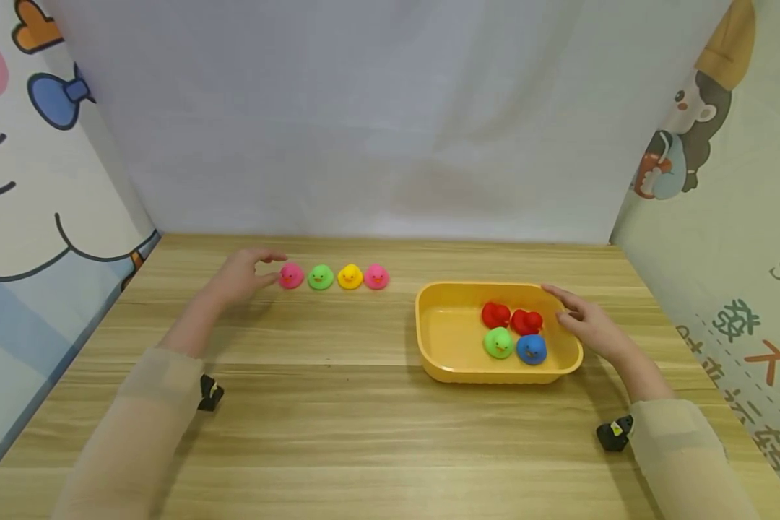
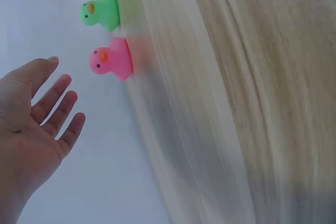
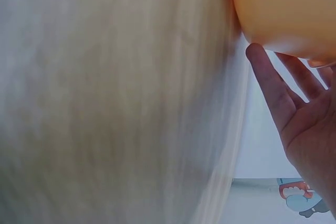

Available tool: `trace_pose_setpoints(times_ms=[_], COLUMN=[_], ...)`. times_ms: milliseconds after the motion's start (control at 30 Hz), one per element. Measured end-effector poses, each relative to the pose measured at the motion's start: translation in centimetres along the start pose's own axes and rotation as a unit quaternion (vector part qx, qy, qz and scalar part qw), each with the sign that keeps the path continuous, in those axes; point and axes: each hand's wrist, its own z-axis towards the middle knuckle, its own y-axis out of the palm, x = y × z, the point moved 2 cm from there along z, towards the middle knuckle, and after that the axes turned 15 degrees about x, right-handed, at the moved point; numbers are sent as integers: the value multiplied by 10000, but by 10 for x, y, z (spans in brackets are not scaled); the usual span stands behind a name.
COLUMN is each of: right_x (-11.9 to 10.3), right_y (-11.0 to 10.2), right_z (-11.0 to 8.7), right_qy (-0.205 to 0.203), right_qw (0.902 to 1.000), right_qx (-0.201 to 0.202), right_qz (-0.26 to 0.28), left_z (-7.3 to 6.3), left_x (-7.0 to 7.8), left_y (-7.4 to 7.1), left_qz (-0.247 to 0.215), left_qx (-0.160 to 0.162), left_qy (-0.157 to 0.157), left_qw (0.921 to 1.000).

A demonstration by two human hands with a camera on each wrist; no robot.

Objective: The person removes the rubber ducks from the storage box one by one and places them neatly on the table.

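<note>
My left hand (image 1: 242, 274) is beside the leftmost pink rubber duck (image 1: 291, 276), thumb and fingers spread and holding nothing. The left wrist view shows a gap between its fingertips and that pink duck (image 2: 111, 59). To the right in the same row stand a green duck (image 1: 321, 277), a yellow duck (image 1: 350, 276) and another pink duck (image 1: 376, 276). My right hand (image 1: 590, 328) rests at the right end of a yellow plastic basin (image 1: 451, 376), its relaxed fingers at the rim. Inside the basin are two red ducks (image 1: 496, 315), a green duck (image 1: 499, 343) and a blue duck (image 1: 531, 349).
The wooden table (image 1: 338, 433) runs back to a pale curtain (image 1: 377, 123). Printed cartoon panels stand at the left (image 1: 58, 173) and right (image 1: 721, 238). A small black device (image 1: 614, 433) sits at the right wrist, another (image 1: 211, 393) at the left.
</note>
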Motion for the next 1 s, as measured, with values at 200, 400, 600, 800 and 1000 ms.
trace_pose_setpoints(times_ms=[200, 400, 600, 800, 1000], right_x=[0, 0, -3, -4, -5], right_y=[0, 0, -1, -1, -2], right_z=[0, 0, -1, -1, -1], right_qy=[-36, -86, -106, -126, -58], right_qw=[10000, 9999, 9999, 9999, 10000], right_qx=[38, 73, 70, 79, 73], right_qz=[19, -77, -51, 45, 3], left_z=[-6, -10, -15, -19, -24], left_x=[19, 36, 54, 73, 90], left_y=[-6, -7, -7, -6, -6], left_qz=[68, 94, 186, 367, 305], left_qx=[162, 237, 295, 488, 739], left_qy=[175, 210, 267, 457, 649], left_qw=[9997, 9995, 9990, 9971, 9947])
